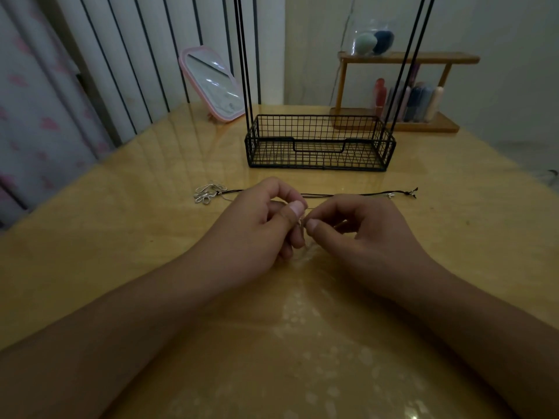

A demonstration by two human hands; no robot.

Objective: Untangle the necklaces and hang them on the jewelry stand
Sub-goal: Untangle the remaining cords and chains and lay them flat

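Note:
My left hand and my right hand meet at the middle of the table, and both pinch a thin silver chain between thumb and fingertips. Most of that chain is hidden by my fingers. Just beyond my hands a black cord necklace lies stretched out straight on the table. Its left end runs into a heap of silver chain loops. The black wire jewelry stand is behind them, with a basket base and tall thin rods rising out of view.
A pink-framed mirror leans at the back left. A wooden shelf with small bottles and a glass jar stands at the back right. The glossy wooden table reaches to a striped wall and a curtain on the left.

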